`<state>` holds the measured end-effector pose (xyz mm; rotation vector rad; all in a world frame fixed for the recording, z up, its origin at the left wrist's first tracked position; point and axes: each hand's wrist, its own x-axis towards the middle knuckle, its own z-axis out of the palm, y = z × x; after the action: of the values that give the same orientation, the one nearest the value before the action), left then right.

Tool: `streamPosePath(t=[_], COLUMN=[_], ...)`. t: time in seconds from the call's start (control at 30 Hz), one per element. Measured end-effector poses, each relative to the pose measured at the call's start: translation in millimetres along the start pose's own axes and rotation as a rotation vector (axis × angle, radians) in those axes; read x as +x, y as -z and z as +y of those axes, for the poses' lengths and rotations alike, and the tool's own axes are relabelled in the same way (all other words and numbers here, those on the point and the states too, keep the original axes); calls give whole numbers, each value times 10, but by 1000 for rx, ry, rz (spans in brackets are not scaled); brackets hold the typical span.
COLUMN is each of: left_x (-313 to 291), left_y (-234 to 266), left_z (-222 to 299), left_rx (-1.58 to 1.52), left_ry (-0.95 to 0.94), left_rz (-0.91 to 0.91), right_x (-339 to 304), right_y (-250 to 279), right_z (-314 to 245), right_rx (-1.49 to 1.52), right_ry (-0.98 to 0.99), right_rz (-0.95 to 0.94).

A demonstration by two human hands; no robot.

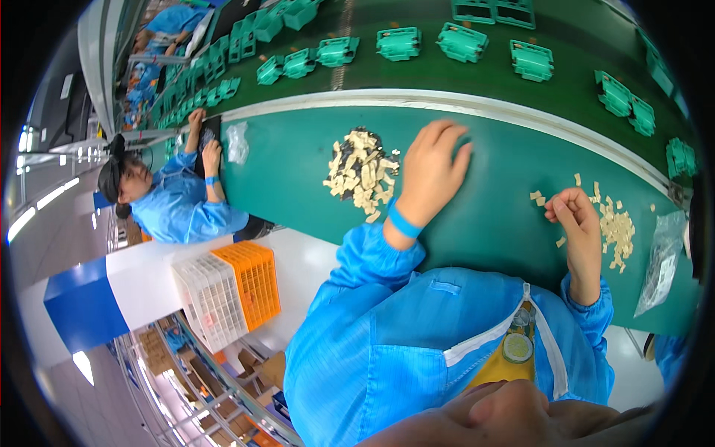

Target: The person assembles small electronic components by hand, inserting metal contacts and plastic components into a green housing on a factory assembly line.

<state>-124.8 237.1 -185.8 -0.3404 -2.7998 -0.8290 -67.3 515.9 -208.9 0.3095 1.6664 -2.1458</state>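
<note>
Fingertips (554, 211) of the right hand (581, 223) draw together with the thumb in a narrow pinch, that forearm rising from the lower edge; whether they hold a piece cannot be told. The left hand (430, 177) reaches forward above the bench (488, 216), back upward, fingers loosely bent and thumb apart, seemingly holding nothing, a blue band (403, 218) around its wrist. Just left of it lies a heap of small cream pieces (365, 167) mixed with dark ones (345, 153). More cream bits (617, 229) scatter right of the right hand, with a few just left of its fingertips. Beyond them rests a clear bag (661, 262). Across the far side, a pale rail (514, 118) stands between the bench and a belt (372, 73) carrying green holders (532, 61). Farther left, a co-worker (179, 195) leans at the same bench.
</note>
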Motion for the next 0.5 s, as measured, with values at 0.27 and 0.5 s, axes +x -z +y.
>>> streamPosePath(t=[0.27,0.5], left_x=[-656,-607], left_y=[570,615], left_z=[-591,-673], left_rx=[345,247], left_ry=[441,572], left_rz=[136,-53], right_x=[40,-13], right_y=[-204,-205], right_z=[-68,-12], right_rx=[-53,-55], right_ry=[-9,-15], right_rz=[-83,-125])
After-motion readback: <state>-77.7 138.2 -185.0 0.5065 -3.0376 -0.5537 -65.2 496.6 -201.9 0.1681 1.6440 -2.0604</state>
